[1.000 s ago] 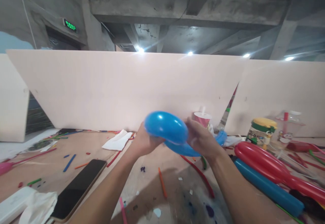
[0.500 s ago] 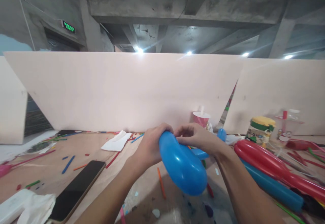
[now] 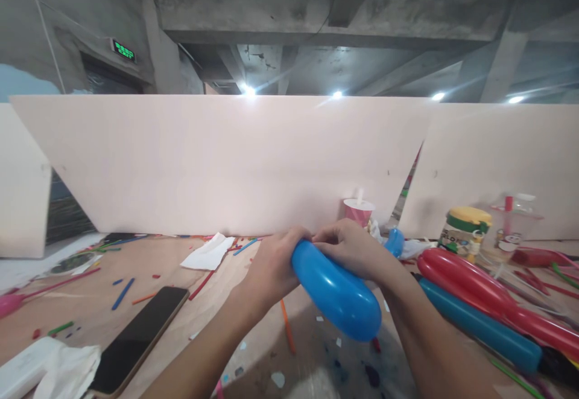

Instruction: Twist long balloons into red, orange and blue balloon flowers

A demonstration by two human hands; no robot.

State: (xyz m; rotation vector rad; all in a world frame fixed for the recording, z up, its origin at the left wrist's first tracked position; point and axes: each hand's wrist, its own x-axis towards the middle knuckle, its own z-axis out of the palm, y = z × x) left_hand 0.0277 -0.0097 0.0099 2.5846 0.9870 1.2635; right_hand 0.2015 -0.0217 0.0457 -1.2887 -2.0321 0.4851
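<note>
The shiny blue inflated balloon (image 3: 337,290) sits above the littered wooden tabletop (image 3: 181,320), its upper end between my hands. My left hand (image 3: 278,263) is closed around that end; my right hand (image 3: 346,245) pinches beside it, fingers bent. Right of my right forearm lie a glossy red long balloon (image 3: 474,284) and a matte blue cylindrical tube (image 3: 482,323).

Both hands met over the table (image 3: 172,266); left hand (image 3: 277,266) gripped the upper end of a blue balloon (image 3: 339,296), right hand (image 3: 350,247) pinched beside it, fingertips close together. Balloon sloped down to the right. Dark phone (image 3: 141,335) lay left of the forearms. To the right: red balloon (image 3: 470,281) alongside a blue tube (image 3: 484,326), yellow-lidded jar (image 3: 464,231) behind. Pale board (image 3: 226,163) stood beyond.
</note>
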